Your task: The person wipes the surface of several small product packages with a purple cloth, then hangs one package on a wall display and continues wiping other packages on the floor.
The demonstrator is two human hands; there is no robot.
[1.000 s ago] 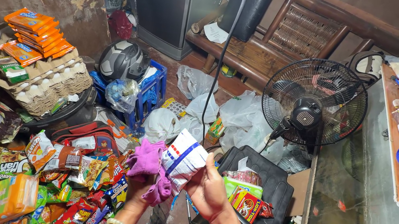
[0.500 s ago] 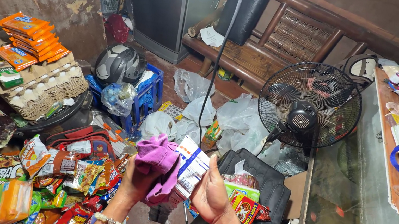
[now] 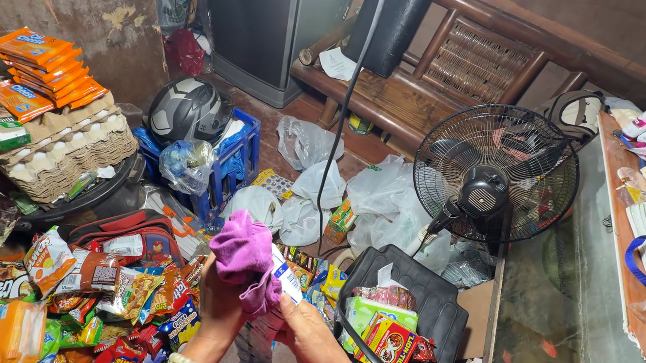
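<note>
In the lower centre of the frame, the person's left hand [image 3: 223, 299], with a bead bracelet at the wrist, is closed around a bunched purple cloth [image 3: 243, 257] and presses it against a white packet with blue and red print [image 3: 285, 274]. The right hand [image 3: 306, 334] pinches the packet's lower edge from below. Compared with half a second ago, the packet has turned edge-on and the cloth now covers most of it, so only a narrow strip shows; both hands sit a little lower and closer together. To the lower left lies a heap of colourful snack packets [image 3: 118, 296]. At the left, orange biscuit packs [image 3: 46, 67] rest on stacked egg trays [image 3: 47, 140]. A grey helmet [image 3: 188, 110] sits on a blue crate [image 3: 234, 161]. At the right stands a black fan [image 3: 494, 177], with a black basket [image 3: 425, 295] below it.
</note>
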